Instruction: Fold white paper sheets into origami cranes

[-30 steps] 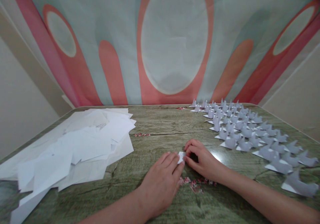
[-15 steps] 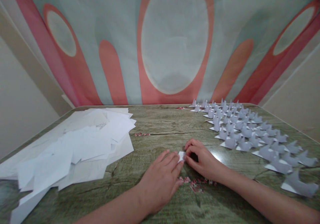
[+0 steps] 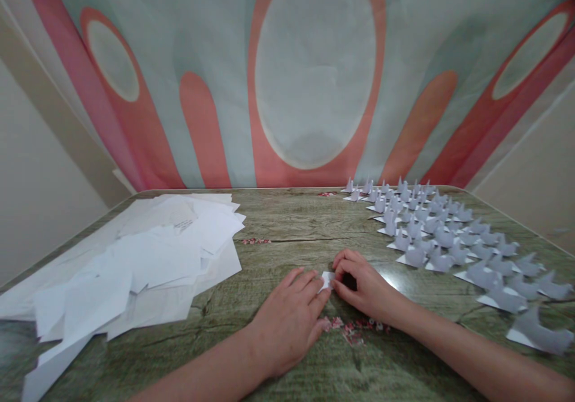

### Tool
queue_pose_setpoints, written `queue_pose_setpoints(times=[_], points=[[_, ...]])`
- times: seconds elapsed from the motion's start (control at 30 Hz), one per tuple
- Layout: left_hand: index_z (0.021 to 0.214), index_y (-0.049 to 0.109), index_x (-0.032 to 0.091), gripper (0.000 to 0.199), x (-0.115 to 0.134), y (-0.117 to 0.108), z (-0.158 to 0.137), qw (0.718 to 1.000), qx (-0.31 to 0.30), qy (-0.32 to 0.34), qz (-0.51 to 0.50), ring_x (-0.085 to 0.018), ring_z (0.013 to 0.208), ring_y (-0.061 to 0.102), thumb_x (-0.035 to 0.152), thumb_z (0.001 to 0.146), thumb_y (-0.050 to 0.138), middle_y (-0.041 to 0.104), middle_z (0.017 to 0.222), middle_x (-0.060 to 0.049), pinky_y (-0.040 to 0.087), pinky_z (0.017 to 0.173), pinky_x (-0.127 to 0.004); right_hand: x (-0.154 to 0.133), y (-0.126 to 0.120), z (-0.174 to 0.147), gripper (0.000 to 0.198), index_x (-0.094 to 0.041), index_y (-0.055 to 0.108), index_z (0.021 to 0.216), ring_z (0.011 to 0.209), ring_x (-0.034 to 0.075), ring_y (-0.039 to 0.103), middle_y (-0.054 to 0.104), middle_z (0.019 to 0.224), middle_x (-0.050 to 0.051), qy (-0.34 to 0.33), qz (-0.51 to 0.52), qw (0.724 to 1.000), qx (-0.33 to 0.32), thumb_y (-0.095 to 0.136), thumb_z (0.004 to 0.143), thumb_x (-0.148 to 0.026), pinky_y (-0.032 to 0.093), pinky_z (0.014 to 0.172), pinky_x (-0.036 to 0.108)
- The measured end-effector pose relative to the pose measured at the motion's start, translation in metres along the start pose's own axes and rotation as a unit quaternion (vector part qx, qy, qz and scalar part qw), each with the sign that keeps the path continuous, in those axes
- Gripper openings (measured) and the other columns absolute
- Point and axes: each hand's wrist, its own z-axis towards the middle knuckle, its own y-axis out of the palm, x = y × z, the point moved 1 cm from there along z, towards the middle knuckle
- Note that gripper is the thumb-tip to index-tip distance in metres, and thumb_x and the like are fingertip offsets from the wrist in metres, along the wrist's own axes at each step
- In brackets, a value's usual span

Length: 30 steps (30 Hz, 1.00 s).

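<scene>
A small folded piece of white paper (image 3: 327,278) lies on the table between my two hands. My left hand (image 3: 290,318) rests flat over its left side, fingers stretched out and covering part of it. At its right edge, my right hand (image 3: 359,282) pinches the paper between thumb and curled fingers. Most of the paper is hidden beneath the fingers, so its exact folded shape cannot be made out.
Loose white paper sheets (image 3: 166,258) are heaped on the left of the wood-grain table (image 3: 287,222). Several rows of folded white paper birds (image 3: 442,237) stand on the right, the closest bird (image 3: 541,333) near my right forearm. A patterned backdrop (image 3: 314,78) hangs behind the table.
Both hands stay at the folded paper with almost no movement. The whole view shifts very slightly.
</scene>
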Motion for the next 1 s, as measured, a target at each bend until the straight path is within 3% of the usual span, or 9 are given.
queue_pose_setpoints(times=[1.0], points=[[0.118,0.050,0.019,0.037,-0.0029,-0.0024,0.0032,1.000,-0.008,0.005,-0.028,-0.021,0.118,0.042,0.040,0.089,0.041,0.055,0.119,-0.006,0.022,0.105,-0.040,-0.0017,0.0006,-0.0016,0.015,-0.020,0.044,0.070,0.083,0.019,0.049,0.053,0.084,0.004,-0.001,-0.022,1.000,0.008,0.054,0.077,-0.012,0.042,0.073,0.035]])
